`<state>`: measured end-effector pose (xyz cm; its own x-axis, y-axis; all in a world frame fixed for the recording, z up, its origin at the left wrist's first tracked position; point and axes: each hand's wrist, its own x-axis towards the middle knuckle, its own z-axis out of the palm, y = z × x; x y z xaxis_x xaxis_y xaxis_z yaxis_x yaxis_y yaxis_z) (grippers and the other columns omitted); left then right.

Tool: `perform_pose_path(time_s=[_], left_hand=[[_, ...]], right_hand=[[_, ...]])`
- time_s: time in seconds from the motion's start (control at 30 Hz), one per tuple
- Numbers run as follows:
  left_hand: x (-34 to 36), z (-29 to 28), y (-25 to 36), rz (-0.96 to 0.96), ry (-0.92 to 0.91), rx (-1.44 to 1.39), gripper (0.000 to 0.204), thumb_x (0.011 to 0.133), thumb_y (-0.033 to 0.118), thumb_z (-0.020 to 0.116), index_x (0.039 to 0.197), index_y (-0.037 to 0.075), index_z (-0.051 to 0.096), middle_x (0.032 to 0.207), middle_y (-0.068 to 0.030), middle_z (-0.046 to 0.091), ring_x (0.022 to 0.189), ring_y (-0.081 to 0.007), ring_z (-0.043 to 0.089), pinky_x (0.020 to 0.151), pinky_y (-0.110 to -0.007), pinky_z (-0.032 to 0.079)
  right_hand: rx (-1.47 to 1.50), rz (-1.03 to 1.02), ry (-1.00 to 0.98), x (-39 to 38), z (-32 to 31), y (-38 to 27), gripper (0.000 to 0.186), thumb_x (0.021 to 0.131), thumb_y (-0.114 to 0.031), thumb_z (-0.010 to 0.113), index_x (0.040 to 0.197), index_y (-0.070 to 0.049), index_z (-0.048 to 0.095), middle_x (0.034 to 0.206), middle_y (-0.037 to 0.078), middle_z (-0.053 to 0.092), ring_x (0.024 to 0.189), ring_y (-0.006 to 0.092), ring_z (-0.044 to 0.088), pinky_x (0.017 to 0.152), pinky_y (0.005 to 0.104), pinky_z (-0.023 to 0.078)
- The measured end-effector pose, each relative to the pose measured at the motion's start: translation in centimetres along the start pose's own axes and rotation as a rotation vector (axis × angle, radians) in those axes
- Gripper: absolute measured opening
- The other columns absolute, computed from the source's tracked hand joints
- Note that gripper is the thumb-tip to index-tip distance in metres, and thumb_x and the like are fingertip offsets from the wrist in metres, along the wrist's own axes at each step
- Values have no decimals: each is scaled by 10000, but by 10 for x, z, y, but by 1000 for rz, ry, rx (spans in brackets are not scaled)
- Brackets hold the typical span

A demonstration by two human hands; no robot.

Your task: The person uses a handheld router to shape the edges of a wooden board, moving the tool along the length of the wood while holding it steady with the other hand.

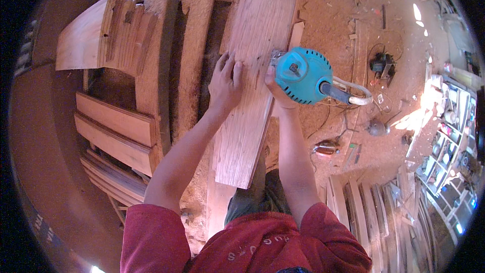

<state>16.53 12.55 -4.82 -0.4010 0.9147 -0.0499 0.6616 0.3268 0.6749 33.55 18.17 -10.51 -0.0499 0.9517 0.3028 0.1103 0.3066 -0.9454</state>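
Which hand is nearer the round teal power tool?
Right: the right hand is at the tool, partly hidden beneath it; the left hand lies farther left, on the long pale wooden plank.

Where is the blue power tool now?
In the head view, the blue power tool is right of centre, in the right hand, at the right edge of the wooden plank.

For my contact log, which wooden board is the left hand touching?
The long central plank, under the left hand; the left-side boards and lower-right slats lie apart, untouched.
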Motion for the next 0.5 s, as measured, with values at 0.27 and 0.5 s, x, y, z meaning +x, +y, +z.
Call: perform_pose_path(time_s=[0.27,0.5], left_hand=[[0,-1,2,-24,-26,-11,485,1059,352,441,1418,42,542,1469,-204,495,1352,-353,495,1111,-414,418],[6,-1,0,77,-9,35,477,1059,307,429,1439,31,513,1459,-233,495,1350,-371,493,1116,-415,414]], right_hand=[[-36,-31,42,24,2,10,429,821,-173,796,1182,-72,588,1115,48,649,1012,203,607,929,354,494],[-47,-52,69,40,4,14,434,823,-163,794,1189,-67,583,1128,58,647,1020,212,607,932,355,493]])
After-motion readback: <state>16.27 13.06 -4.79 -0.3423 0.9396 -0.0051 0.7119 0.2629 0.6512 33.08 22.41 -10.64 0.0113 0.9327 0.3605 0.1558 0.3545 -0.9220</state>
